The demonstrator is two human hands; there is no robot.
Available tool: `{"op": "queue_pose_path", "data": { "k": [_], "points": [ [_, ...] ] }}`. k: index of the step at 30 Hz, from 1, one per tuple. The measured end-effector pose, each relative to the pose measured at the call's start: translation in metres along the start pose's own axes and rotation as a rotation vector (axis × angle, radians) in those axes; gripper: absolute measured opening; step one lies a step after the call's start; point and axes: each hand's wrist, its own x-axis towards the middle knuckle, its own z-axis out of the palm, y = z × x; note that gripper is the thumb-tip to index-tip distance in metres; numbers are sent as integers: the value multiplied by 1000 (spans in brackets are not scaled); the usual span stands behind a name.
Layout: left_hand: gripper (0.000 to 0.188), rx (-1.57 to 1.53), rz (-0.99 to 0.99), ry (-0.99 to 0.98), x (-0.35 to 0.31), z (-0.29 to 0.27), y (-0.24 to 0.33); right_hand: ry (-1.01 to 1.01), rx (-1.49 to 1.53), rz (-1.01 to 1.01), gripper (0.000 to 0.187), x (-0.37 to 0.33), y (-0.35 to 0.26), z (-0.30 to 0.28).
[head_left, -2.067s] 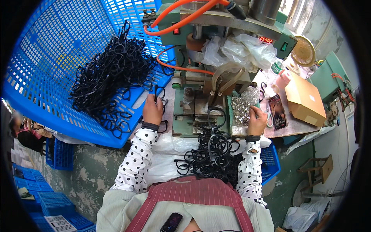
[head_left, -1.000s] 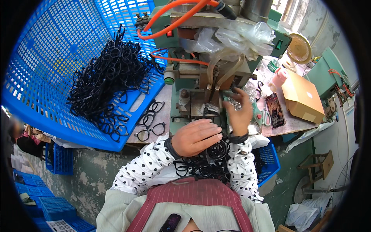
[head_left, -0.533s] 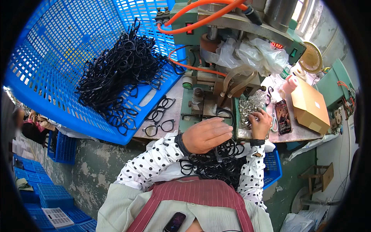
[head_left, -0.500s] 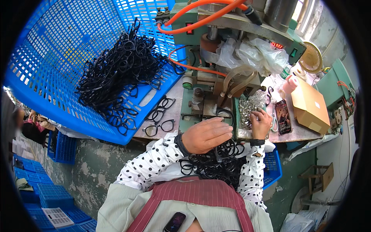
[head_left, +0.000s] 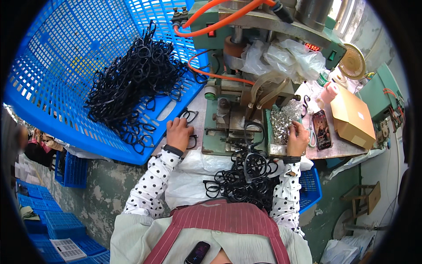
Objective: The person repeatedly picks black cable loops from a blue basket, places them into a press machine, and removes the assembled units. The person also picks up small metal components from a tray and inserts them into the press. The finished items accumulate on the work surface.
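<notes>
Fingers bent, my left hand point(head_left: 177, 135) is down on a black eyeglass frame at the table edge beside the blue basket; part of a rim shows past the fingers. Another black eyeglass frame point(head_left: 189, 115) lies just beyond it. My right hand point(head_left: 298, 140) is at the tray of small shiny metal parts point(head_left: 283, 119), thumb and forefinger pinched together. Whatever is between those fingertips is too small to make out. Between my hands, a dark eyeglass frame point(head_left: 255, 128) rests at the front of the green press point(head_left: 215, 143). Many black frames point(head_left: 246, 187) lie heaped on my lap.
A big blue basket point(head_left: 57, 116) at the left holds a heap of black frames point(head_left: 136, 79). Orange hoses point(head_left: 220, 24) cross over the press. Right of the tray are scissors point(head_left: 312, 137), a phone point(head_left: 322, 130) and a cardboard box point(head_left: 351, 119). A smaller blue basket point(head_left: 311, 189) sits below.
My left hand has moved left from in front of the press to the frames on the table edge. My right hand stays at the parts tray, fingers still pinched.
</notes>
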Motion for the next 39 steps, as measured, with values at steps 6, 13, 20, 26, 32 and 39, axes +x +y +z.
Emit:
{"op": "queue_pose_path", "data": {
  "k": [6,13,20,26,32,39],
  "points": [
    [7,60,254,-73,21,6,-35,-39,-59,-10,10,-1,7,1],
    [11,-595,-125,237,60,-18,-36,10,86,-105,11,5,-30,-3],
    [15,-1091,-520,353,53,-49,36,-332,743,183,18,5,-120,-41],
    [15,-890,-94,494,47,-80,74,-392,846,195,26,-3,-149,-39],
    [21,-747,237,546,54,-106,85,-455,713,213,43,3,-173,-30],
    [43,-862,587,448,64,-110,107,-368,864,229,49,0,-169,-15]
  ]
}}
